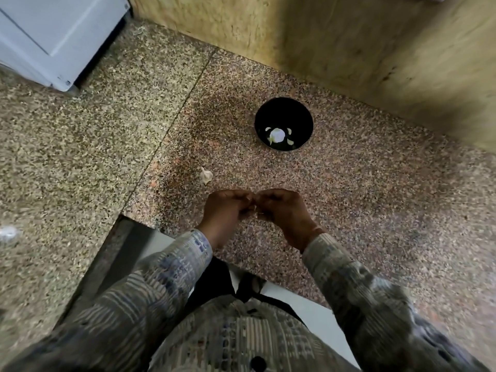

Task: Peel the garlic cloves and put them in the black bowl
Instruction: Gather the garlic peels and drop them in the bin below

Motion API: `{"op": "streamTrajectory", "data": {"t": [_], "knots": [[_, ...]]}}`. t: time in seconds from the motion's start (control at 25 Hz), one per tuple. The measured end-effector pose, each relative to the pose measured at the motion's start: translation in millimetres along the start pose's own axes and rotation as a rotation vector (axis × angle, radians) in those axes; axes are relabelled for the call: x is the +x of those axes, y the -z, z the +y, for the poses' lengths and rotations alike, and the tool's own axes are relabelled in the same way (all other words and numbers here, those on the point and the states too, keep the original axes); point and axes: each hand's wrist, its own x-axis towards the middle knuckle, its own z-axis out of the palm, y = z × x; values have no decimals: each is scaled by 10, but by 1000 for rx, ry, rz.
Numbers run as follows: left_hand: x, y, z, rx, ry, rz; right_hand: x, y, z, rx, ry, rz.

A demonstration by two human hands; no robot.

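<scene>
Spreading across the view, the speckled granite counter (375,197) carries everything. The left hand (224,210) and right hand (284,210) meet fingertip to fingertip, both curled and pinching a small pale clove (255,209) that is mostly hidden. At their 1 o'clock sits the black bowl (283,108), holding pale garlic pieces (277,135). At 10 o'clock lies a loose garlic piece (206,175).

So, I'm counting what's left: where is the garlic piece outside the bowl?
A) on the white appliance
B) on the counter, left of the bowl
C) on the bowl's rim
B: the garlic piece lies on the counter, left of and apart from the black bowl.
</scene>
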Motion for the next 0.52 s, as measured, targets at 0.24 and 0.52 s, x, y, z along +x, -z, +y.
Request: {"op": "streamTrajectory", "data": {"t": [0.24,0.52], "knots": [[10,20,8,-193,245,-137,-71,76,37,-73,211,27],[165,-23,-36,159,43,87,-171,282,-16,348,55,-122]]}}
